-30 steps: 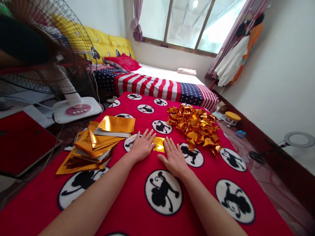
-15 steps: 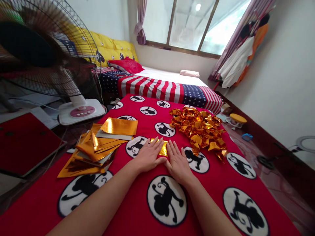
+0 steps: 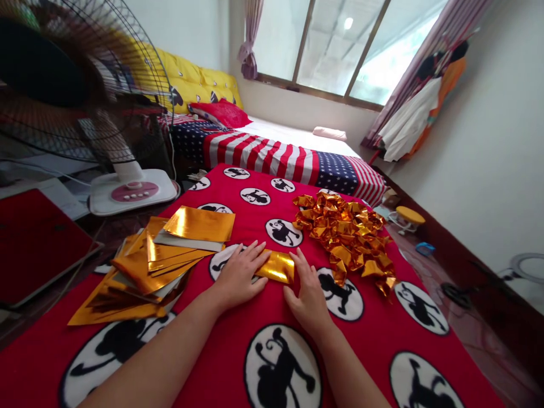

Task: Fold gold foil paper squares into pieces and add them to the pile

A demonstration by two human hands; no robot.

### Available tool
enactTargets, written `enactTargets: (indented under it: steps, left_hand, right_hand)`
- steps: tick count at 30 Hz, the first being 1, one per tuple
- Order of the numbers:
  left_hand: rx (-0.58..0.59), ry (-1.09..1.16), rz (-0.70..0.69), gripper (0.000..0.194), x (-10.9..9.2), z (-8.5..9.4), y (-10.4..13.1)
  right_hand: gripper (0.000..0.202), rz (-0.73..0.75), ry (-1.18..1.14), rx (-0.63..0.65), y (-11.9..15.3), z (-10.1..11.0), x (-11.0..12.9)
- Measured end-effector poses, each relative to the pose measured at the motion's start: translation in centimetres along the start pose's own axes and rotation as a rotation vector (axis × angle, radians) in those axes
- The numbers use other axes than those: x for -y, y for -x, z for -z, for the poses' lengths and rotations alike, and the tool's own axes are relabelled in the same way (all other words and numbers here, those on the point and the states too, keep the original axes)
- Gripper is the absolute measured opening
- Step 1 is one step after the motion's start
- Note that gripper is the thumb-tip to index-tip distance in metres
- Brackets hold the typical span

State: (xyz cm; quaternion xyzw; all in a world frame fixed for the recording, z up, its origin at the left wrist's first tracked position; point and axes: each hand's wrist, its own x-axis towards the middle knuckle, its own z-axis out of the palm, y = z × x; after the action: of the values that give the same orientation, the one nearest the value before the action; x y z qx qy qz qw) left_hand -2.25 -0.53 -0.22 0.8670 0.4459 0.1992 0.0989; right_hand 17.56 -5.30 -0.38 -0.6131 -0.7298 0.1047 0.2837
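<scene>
A folded piece of gold foil paper (image 3: 277, 267) lies flat on the red cloth (image 3: 221, 362) printed with monkey figures. My left hand (image 3: 243, 272) rests at its left end, palm down, fingertips over the paper's edge. At the right end is my right hand (image 3: 305, 286), its fingers stretched along the edge and thumb apart. Left of my hands lies a loose stack of gold foil sheets (image 3: 198, 224), with some grey-white backs showing. To the right sits a heap of folded gold foil pieces (image 3: 344, 226).
A standing fan (image 3: 134, 190) is close on the left, beside a dark red panel (image 3: 38, 241). Beyond the cloth stands a bed (image 3: 272, 161) with a striped and starred cover. On the right floor are a yellow stool (image 3: 410, 214) and a ring-shaped stand (image 3: 529, 266).
My hands have moved apart, left hand to the left and right hand slightly to the right. More of the folded foil paper now shows between them. The view has shifted slightly.
</scene>
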Motion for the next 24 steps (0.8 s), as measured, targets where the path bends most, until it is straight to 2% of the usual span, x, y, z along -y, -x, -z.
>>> enactTargets:
  steps: [7, 12, 14, 16, 19, 24]
  left_hand:
    - [-0.144, 0.156, -0.026, 0.030, 0.5, -0.4, -0.6]
    - [-0.230, 0.264, -0.035, 0.031, 0.3, -0.1, -0.6]
    - [-0.275, 0.238, -0.055, 0.036, 0.1, 0.2, -0.6]
    - [-0.321, 0.212, -0.103, 0.030, -0.1, 0.5, -0.7]
    - [-0.373, 0.227, -0.173, 0.015, -0.2, 0.5, -0.9]
    - [-0.392, 0.237, -0.192, 0.012, -0.8, 0.7, -0.9]
  right_hand:
    - [0.052, 0.018, -0.105, -0.060, 0.0, -0.1, -0.4]
    - [0.026, 0.034, -0.147, -0.163, -0.6, -0.3, -0.8]
    - [0.021, 0.025, -0.186, -0.229, -0.7, -0.3, -0.9]
    - [0.020, 0.036, -0.222, -0.265, -0.7, -0.2, -0.7]
    - [0.020, 0.108, -0.210, -0.295, -0.6, 0.1, 0.1]
    - [0.016, 0.265, -0.038, -0.378, -0.7, 0.2, 1.7]
